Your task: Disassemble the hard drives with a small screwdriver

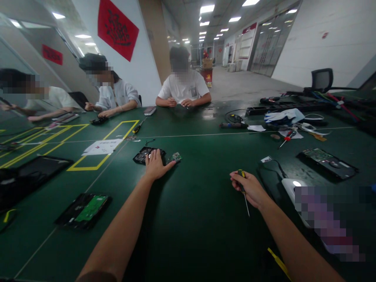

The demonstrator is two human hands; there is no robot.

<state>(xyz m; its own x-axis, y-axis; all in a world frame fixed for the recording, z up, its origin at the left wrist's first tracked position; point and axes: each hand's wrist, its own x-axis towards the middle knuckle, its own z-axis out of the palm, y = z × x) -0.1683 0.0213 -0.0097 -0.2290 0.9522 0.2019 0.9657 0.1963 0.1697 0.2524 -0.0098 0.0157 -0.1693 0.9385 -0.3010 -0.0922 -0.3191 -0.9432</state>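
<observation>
Several hard drives (142, 155) on a green, yellow-lined table (199, 192), ceiling lights (207, 8) beyond.

Single head view — forward and down over the worktop (194, 227), left hand (155, 163) and right hand (246, 183) fairly near, floor (227, 84) far behind — wide.

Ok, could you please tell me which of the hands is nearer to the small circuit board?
Left: the left hand has its thumb beside the small circuit board, while the right hand is farther off to its right, holding a screwdriver.
</observation>
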